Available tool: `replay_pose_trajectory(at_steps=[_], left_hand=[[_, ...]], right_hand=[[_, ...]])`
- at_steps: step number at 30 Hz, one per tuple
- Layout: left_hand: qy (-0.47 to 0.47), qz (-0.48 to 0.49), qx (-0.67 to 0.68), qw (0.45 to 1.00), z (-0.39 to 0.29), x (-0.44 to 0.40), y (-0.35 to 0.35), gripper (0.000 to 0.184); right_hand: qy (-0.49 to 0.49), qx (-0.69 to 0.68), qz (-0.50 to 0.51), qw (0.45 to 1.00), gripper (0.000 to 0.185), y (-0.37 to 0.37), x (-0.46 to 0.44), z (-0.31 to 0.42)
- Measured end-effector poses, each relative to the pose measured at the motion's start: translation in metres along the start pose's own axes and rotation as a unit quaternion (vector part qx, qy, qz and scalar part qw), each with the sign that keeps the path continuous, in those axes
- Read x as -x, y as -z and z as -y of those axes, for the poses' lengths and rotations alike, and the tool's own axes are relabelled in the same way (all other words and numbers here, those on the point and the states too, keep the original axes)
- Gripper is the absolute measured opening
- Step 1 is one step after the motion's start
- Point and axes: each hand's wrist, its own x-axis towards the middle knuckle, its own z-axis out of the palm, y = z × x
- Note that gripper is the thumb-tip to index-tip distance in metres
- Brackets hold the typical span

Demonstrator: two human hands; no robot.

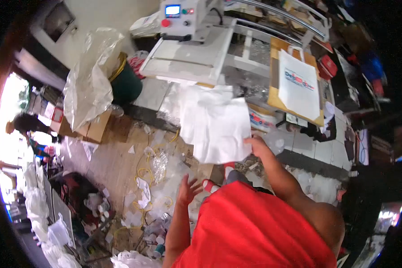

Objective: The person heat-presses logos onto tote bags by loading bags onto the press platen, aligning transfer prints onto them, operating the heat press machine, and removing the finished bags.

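"White sheet (223,131): where is it?"

"Left of the right hand (256,145), beyond the left hand (190,190), near the tiled bench's (309,149) front edge."

"And the hands?"

"The right reaches forward, pinching its right edge; the left is spread, apart from it."

"Its direction?"

"Away from the red shirt (254,223), toward the press (187,51); folds blur the long axis."

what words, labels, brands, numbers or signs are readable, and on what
No text reads clearly.
White handled bag, red and blue lettering: too blurred.
Small rectangular lit blue screen: too small.
Lower white item, red and blue print: too blurred.
White sheet at right hand: none visible.
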Motion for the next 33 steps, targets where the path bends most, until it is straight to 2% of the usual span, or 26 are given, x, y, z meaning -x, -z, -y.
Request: replay_pose_trajectory(at_steps=[1,2,4,6,8,10,12,13,14,15,16,18,19,20,21,23,24,26,27,28,29,30,32,33], left_hand=[[0.049,0.063,0.019,0.997,-0.014,-0.005,-0.029,0.077],[0.056,0.074,0.005,0.996,-0.022,-0.014,-0.053,0.077],[-0.106,0.092,-0.181,0.973,-0.034,-0.032,-0.102,0.072],[-0.241,0.075,-0.337,0.907,-0.056,-0.005,-0.16,0.064],[-0.259,0.091,-0.348,0.896,-0.091,0.043,-0.236,0.049],[-0.385,0.105,-0.475,0.785,-0.127,0.059,-0.295,0.042],[-0.485,0.129,-0.466,0.728,-0.148,0.089,-0.384,0.035],[-0.558,0.151,-0.503,0.643,-0.165,0.089,-0.424,0.035],[-0.602,0.169,-0.508,0.593,-0.178,0.093,-0.467,0.036],[-0.657,0.174,-0.504,0.532,-0.188,0.105,-0.515,0.038],[-0.709,0.162,-0.471,0.499,-0.193,0.122,-0.556,0.038],[-0.816,0.106,-0.366,0.435,-0.18,0.17,-0.637,0.034],[-0.907,0.049,-0.304,0.286,-0.182,0.185,-0.664,0.033],[-0.938,0.121,-0.216,0.243,-0.184,0.191,-0.684,0.033],[-0.958,0.134,-0.156,0.2,-0.181,0.184,-0.696,0.03],[-0.975,0.081,-0.135,0.156,-0.16,0.126,-0.715,0.026],[-0.971,0.035,-0.182,0.149,-0.143,0.073,-0.722,0.024],[-0.904,-0.027,-0.4,0.15,-0.097,-0.056,-0.718,0.022],[-0.604,-0.075,-0.735,0.297,-0.055,-0.077,-0.715,0.027],[-0.388,-0.05,-0.843,0.368,-0.031,-0.146,-0.695,0.04],[-0.398,-0.014,-0.865,0.305,-0.006,-0.205,-0.654,0.047],[-0.297,-0.012,-0.889,0.347,0.016,-0.222,-0.627,0.065],[-0.396,-0.031,-0.822,0.409,0.04,-0.218,-0.608,0.066],[-0.388,-0.031,-0.825,0.409,0.043,-0.221,-0.603,0.066]], right_hand=[[-0.044,-0.008,0.003,0.999,0.048,0.007,0.025,0.004],[-0.086,-0.019,0.005,0.996,0.053,0.015,0.046,0.009],[-0.049,-0.001,-0.062,0.997,0.058,0.027,0.082,0.019],[-0.018,0.015,-0.129,0.991,0.063,0.029,0.116,0.054],[0.082,0.089,-0.113,0.986,0.065,0.02,0.15,0.119],[0.168,0.054,-0.041,0.983,0.057,0.037,0.154,0.174],[0.227,0.105,-0.061,0.966,0.045,0.052,0.16,0.248],[0.268,0.109,-0.05,0.956,0.043,0.066,0.153,0.289],[0.308,0.114,-0.036,0.944,0.04,0.077,0.147,0.333],[0.298,0.235,-0.144,0.914,0.037,0.073,0.159,0.387],[0.407,0.269,-0.156,0.859,0.034,0.094,0.152,0.432],[0.642,0.294,-0.187,0.683,0.029,0.102,0.187,0.511],[0.742,0.279,-0.197,0.577,0.031,0.108,0.208,0.545],[0.824,0.259,-0.203,0.461,0.037,0.118,0.219,0.57],[0.882,0.204,-0.192,0.379,0.037,0.124,0.224,0.583],[0.831,0.173,-0.435,0.299,0.033,0.144,0.233,0.559],[0.803,0.237,-0.409,0.363,0.034,0.175,0.205,0.55],[0.615,0.33,-0.421,0.58,0.026,0.245,0.101,0.482],[0.494,0.396,-0.419,0.651,0.024,0.279,0.05,0.449],[0.206,0.489,-0.343,0.775,0.034,0.324,0.005,0.396],[0.248,0.543,-0.27,0.756,0.039,0.378,-0.045,0.315],[0.266,0.54,-0.3,0.74,0.036,0.386,-0.047,0.262],[0.315,0.576,-0.352,0.668,0.032,0.364,-0.021,0.241],[0.309,0.575,-0.349,0.673,0.032,0.363,-0.021,0.239]])
